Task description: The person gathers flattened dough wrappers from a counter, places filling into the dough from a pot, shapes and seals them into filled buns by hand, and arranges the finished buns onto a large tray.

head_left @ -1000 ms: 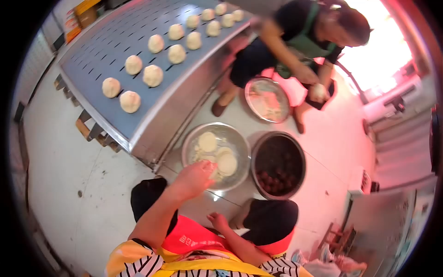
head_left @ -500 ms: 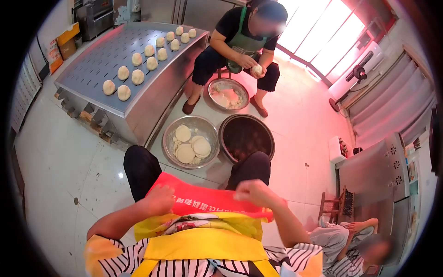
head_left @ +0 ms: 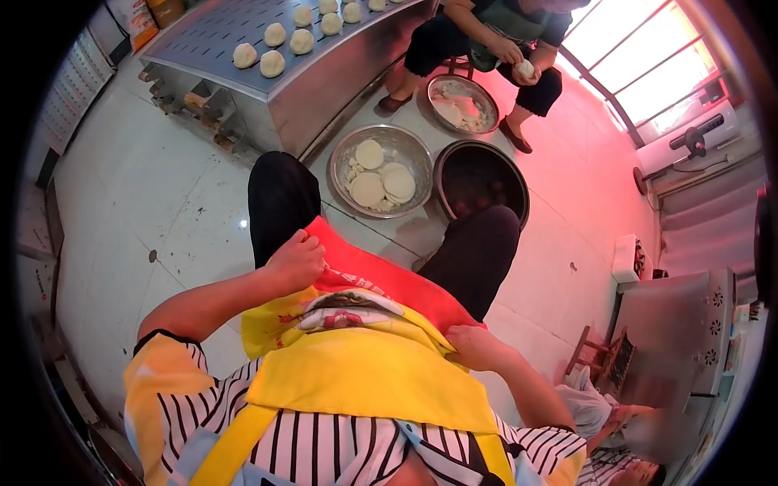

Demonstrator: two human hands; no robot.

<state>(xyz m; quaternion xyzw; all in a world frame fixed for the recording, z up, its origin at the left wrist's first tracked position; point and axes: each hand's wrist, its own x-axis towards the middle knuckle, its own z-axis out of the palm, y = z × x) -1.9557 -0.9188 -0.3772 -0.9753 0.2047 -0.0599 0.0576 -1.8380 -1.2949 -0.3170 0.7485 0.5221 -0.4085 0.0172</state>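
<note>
My left hand [head_left: 297,261] is closed on the left edge of the red and yellow apron [head_left: 365,271], which lies over my lap. At the apron's right edge, my right hand [head_left: 480,348] is closed on the cloth. Beyond my knees, a metal bowl [head_left: 344,154] holds flat dough rounds [head_left: 366,189] and small dough scraps. Right beside it stands a dark round tub [head_left: 444,174] with dark round lumps, partly hidden by my right knee.
Several dough balls [head_left: 272,64] stand on a slotted metal table [head_left: 212,58]. A co-worker [head_left: 486,36] sits beyond, holding a dough ball [head_left: 525,70] over another bowl [head_left: 495,113]. Another person [head_left: 587,413] is at the lower right, near a wooden chair [head_left: 585,350].
Over the last second both hands have come to the apron's edges and gripped it; my left hand was over the metal bowl. The view has shifted, and the apron is now spread across my lap.
</note>
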